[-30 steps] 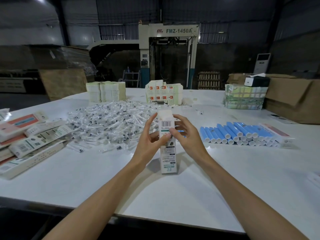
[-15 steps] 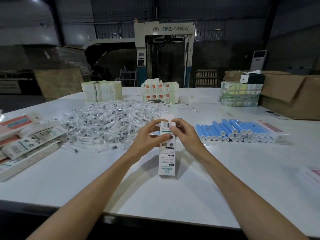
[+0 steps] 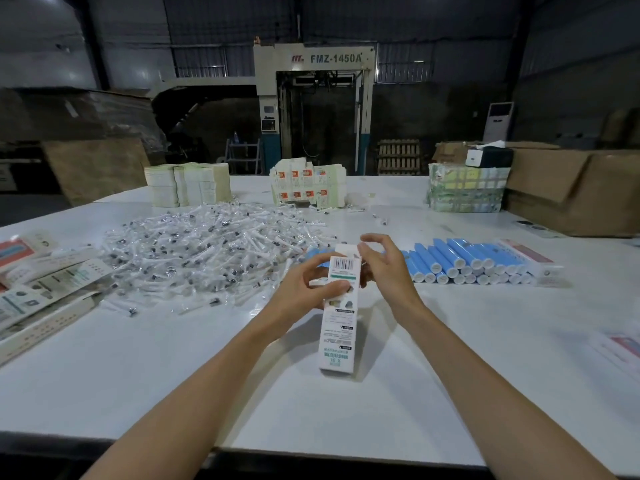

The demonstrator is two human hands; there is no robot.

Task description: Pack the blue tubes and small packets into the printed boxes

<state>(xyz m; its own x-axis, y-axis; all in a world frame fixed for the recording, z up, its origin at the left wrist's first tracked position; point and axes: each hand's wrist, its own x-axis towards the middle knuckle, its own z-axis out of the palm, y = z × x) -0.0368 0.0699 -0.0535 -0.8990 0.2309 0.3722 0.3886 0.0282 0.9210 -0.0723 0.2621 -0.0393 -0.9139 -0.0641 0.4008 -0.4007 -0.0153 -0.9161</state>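
While the left grip [image 3: 308,285] grasps the upper part of a printed box [image 3: 337,341], thumb across its front, the box stands on end on the white table [image 3: 173,393] with its top flap raised. The right grip [image 3: 386,268] is released, fingers loosely bent, one fingertip at that flap. Blue tubes [image 3: 460,261] lie in a row just right of the hands. Small packets [image 3: 207,251] are heaped farther back on the left.

Boxing up at our table [image 3: 346,417]
Our left hand [image 3: 304,289] grips the standing box [image 3: 337,341]; right hand [image 3: 388,271] loose by its top flap.
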